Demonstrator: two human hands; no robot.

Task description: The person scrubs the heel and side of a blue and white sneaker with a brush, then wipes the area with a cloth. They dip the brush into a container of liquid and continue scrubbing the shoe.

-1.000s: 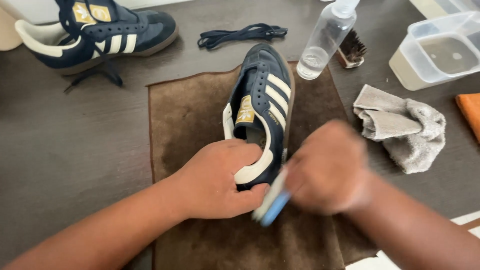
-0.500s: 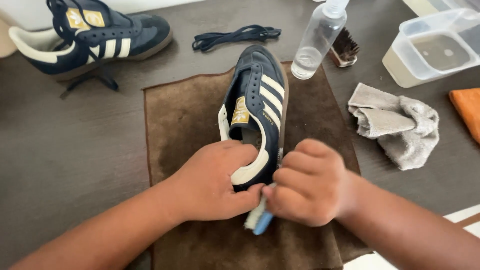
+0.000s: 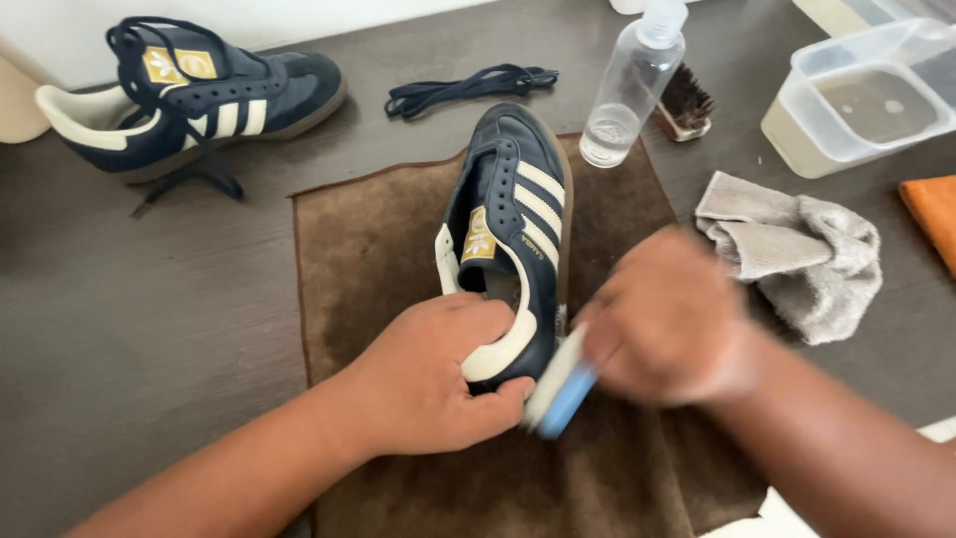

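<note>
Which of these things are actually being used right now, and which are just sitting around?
In use: left hand gripping the unlaced navy shoe; right hand holding a blue brush at its heel; brown towel underneath.

Lying about: second shoe, loose laces, spray bottle, wooden brush, grey cloth, plastic tub, orange cloth.

A gold rectangular tongue label (image 3: 479, 236) sits on the navy sneaker (image 3: 513, 214) at centre; another gold tongue label (image 3: 179, 66) tops the second sneaker (image 3: 199, 100) at ten o'clock.

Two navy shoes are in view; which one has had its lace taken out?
The shoe on the brown towel, gripped at the heel by the left hand, shows empty eyelets. The other shoe, at the table's far left, is laced.
</note>
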